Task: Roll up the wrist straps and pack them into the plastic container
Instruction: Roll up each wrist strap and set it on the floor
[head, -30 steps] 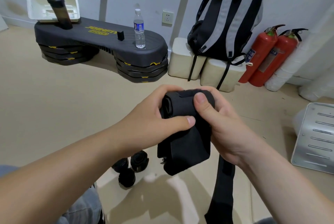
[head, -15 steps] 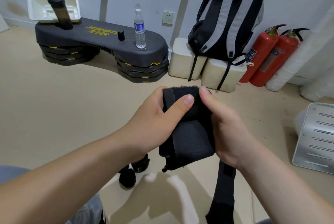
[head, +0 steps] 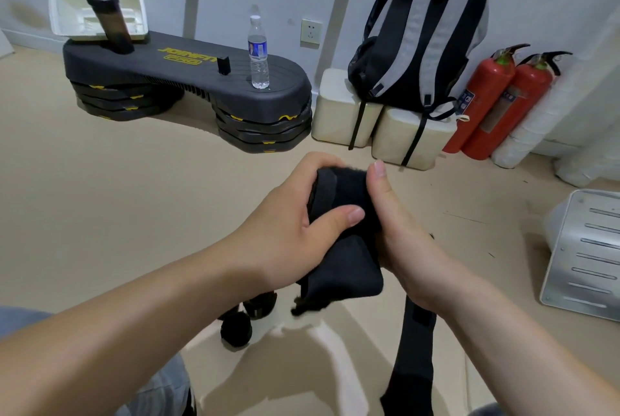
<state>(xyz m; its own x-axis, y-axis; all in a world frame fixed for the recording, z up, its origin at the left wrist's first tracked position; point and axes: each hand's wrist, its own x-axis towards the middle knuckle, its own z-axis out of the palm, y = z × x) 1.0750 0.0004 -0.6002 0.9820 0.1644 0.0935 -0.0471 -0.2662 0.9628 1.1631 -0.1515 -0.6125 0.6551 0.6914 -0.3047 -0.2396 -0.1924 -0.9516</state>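
Here, the left hand (head: pixel 285 234) and right hand (head: pixel 406 241) both curl round a partly rolled black wrist strap (head: pixel 342 268), its tail hanging; rolled straps (head: pixel 236 330) lie on the floor (head: pixel 134 197).

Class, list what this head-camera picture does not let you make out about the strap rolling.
Head view only.
1. Left hand: fingers mostly hidden behind the strap.
2. Strap's loose end: cut off by the bottom edge.
3. Rolled straps: partly behind the left arm, count unclear.
4. Bottle label: too small to read.
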